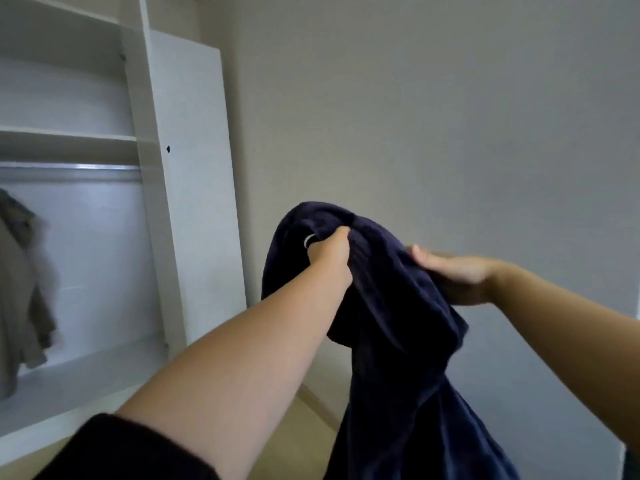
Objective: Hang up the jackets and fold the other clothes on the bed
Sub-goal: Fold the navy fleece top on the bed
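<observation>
In front of the grey wall (433, 98), a dark blue soft piece of clothing (398, 341) is held up. Its top is gripped by the left hand (330, 254), its side grasped by the right hand (455, 271). A brown-green jacket (17, 289) is hung in the open white wardrobe (187, 168).

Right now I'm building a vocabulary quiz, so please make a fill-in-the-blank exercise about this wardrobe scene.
1. The left hand and right hand both hold the navy garment, to the ____ of the wardrobe.
2. The wardrobe is ____ in colour.
3. Inside it, ____ olive jacket hangs under the metal rail.

Missing words: right; white; one.
</observation>
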Demonstrator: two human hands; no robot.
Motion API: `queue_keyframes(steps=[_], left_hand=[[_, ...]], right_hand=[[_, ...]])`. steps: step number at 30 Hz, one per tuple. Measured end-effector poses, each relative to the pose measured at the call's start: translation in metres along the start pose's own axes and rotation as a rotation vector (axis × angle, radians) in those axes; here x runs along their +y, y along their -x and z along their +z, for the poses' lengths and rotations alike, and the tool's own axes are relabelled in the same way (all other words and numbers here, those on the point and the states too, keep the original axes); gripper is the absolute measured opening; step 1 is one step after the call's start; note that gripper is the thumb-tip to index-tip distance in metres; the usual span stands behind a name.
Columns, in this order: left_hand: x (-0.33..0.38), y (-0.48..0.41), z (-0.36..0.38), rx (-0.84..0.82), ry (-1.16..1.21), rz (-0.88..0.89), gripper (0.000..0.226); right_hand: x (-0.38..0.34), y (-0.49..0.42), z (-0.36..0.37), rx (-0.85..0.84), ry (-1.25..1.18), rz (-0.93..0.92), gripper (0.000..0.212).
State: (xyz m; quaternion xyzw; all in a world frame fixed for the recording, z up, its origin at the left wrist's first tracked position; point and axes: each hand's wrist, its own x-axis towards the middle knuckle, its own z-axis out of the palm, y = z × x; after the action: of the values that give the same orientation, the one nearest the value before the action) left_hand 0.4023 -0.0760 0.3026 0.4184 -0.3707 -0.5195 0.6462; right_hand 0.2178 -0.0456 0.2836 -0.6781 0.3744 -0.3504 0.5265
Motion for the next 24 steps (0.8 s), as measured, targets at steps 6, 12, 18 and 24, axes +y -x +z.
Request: queue_keyframes(steps=[6, 12, 18, 24], left_hand=[[0.018, -0.010, 0.006, -0.207, 0.091, -0.102, 0.040], [0.035, 0.002, -0.034, -0.572, -0.278, -0.058, 0.061], [-0.012, 0.020, -0.070, -0.675, -0.631, 0.126, 0.090], [-0.019, 0.009, -0.054, -0.046, -0.247, 0.103, 0.029]], right_hand=[[0.045, -0.014, 0.037, 0.205, -0.122, -0.057, 0.045], [-0.010, -0.036, 0.048, 0.777, -0.185, -0.122, 0.009], [-0.065, -0.057, 0.063, 0.803, -0.350, -0.240, 0.007], [-0.061, -0.048, 0.065, 0.372, -0.137, -0.260, 0.025]])
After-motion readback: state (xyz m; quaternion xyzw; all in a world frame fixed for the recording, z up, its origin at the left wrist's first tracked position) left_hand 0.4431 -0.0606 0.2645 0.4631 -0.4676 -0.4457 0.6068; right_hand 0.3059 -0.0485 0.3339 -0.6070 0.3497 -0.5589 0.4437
